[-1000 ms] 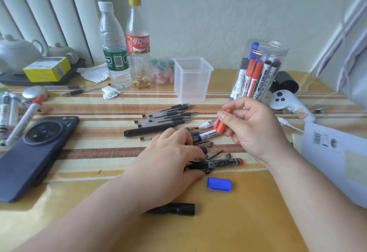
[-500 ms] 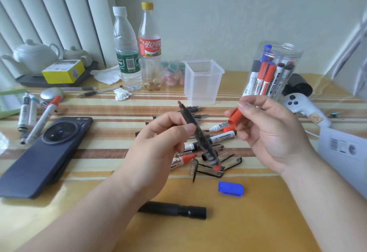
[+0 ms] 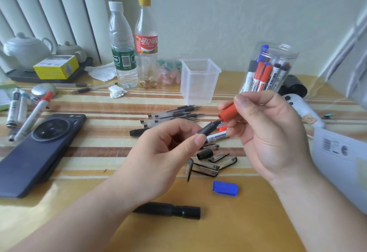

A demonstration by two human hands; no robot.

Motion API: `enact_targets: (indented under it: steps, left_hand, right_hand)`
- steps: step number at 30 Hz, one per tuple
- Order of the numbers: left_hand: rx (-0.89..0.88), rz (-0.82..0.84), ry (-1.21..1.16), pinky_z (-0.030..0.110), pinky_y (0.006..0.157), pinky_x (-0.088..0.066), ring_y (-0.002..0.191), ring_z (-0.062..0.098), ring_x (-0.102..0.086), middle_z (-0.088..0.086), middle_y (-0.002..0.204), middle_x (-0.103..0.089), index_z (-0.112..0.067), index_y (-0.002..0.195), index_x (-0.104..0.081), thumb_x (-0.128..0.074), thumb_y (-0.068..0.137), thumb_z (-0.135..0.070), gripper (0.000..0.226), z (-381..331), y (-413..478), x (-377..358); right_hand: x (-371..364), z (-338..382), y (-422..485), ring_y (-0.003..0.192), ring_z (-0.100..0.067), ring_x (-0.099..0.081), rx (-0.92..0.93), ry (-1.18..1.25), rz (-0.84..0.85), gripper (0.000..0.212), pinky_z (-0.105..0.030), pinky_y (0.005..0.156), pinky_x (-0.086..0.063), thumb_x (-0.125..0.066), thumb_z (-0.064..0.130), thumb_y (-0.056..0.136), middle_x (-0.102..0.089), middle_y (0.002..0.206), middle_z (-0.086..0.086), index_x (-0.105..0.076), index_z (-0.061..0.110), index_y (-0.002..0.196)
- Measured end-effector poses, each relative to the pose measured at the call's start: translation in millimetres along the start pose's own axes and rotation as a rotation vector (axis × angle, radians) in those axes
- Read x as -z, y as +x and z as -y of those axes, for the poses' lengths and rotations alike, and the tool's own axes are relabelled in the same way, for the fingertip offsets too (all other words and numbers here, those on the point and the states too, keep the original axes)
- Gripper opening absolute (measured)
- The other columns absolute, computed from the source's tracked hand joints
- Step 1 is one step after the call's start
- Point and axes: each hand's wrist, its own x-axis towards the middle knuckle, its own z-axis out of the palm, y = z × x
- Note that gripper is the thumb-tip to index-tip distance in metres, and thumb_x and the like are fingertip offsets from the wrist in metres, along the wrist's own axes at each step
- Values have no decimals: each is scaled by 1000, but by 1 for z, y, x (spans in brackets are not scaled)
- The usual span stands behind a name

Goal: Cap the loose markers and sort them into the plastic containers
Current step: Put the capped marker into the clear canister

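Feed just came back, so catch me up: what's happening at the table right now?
The left hand holds an uncapped marker, its dark tip aimed at the red cap pinched in the right hand; the cap is not yet on. The round jar behind holds capped markers, the square container looks empty. Pens and clear caps lie loose on the table.

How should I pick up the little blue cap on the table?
Pinch the blue cap across its long sides, coming down from above. It lies flat on the table, apart from the clear caps, so both sides are free.
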Motion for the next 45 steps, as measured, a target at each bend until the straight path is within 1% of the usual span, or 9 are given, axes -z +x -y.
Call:
enact_targets:
  steps: [5, 10, 15, 22, 28, 34, 37, 40, 45]
  left_hand:
    - [-9, -49, 12, 32, 54, -39, 59, 16, -44, -4, 67, -53, -27, 90, -72, -70, 86, -42, 16, 1, -2, 1]
    - [-2, -160, 105, 49, 53, -49, 59, 37, -57, 9, 64, -63, -33, 86, -74, -81, 77, -47, 17, -2, -5, 1]
    - [-31, -213, 179, 24, 45, -38, 48, 7, -44, -2, 55, -58, -34, 84, -73, -79, 70, -50, 22, -3, -5, 2]
    - [-54, -277, 214, 12, 45, -34, 43, 1, -44, -17, 49, -53, -26, 76, -67, -84, 73, -32, 18, -3, -6, 1]
    - [48, -152, -36, 31, 56, -41, 51, 9, -43, -11, 59, -52, -16, 83, -57, -72, 87, -47, 35, -2, -2, -1]
    - [114, -124, -116, 49, 77, -47, 84, 33, -63, 10, 88, -67, -36, 96, -61, -50, 88, -46, 17, 14, 7, -3]
    - [46, -197, 45, 30, 66, -49, 73, 14, -58, -4, 90, -67, -45, 95, -60, -51, 88, -36, 14, 24, 11, 4]
    - [9, -266, 148, 15, 65, -49, 79, 7, -63, -14, 96, -69, -49, 96, -57, -47, 102, -6, 44, 22, 4, 9]
    - [-45, -241, 385, 34, 86, -52, 104, -4, -62, -31, 113, -64, -60, 113, -43, -50, 97, -4, 59, 14, -2, 10]
  right_hand:
    - [-4, -3, -4, 63, -29, -65, 12, -77, 67, 24, -30, 53, -53, -73, 20, 77, -73, 88, -26, -57, 8, 91]
    - [-7, -8, -7, 67, -31, -68, -70, -57, 135, 27, -31, 58, -56, -72, 18, 77, -73, 91, -28, -63, -3, 92]
    - [-9, -11, -8, 71, -37, -68, -83, -43, 113, 29, -35, 62, -57, -73, 19, 74, -72, 90, -31, -67, 1, 96]
    - [-15, -16, -8, 59, -24, -68, -75, -109, 36, 21, -31, 56, -56, -72, 15, 74, -72, 71, -17, -69, 4, 91]
    - [-21, -23, -15, 88, -33, -72, -101, 17, 163, 36, -39, 75, -57, -70, 10, 83, -74, 92, -23, -64, 15, 118]
    - [-27, -28, -17, 87, -25, -72, -75, -82, 103, 46, -32, 73, -57, -68, 8, 83, -76, 92, -18, -61, 15, 127]
    - [-20, -24, -16, 84, -19, -73, 24, -228, 44, 48, -27, 71, -55, -71, 8, 88, -77, 90, -12, -56, 20, 132]
    - [-12, -10, -7, 87, -20, -72, 259, -510, -4, 44, -31, 79, -57, -71, 8, 91, -75, 92, -4, -57, 26, 128]
    - [5, 35, 50, 82, -15, -70, 578, -806, -142, 39, -33, 75, -58, -71, 7, 89, -72, 90, 0, -58, 30, 119]
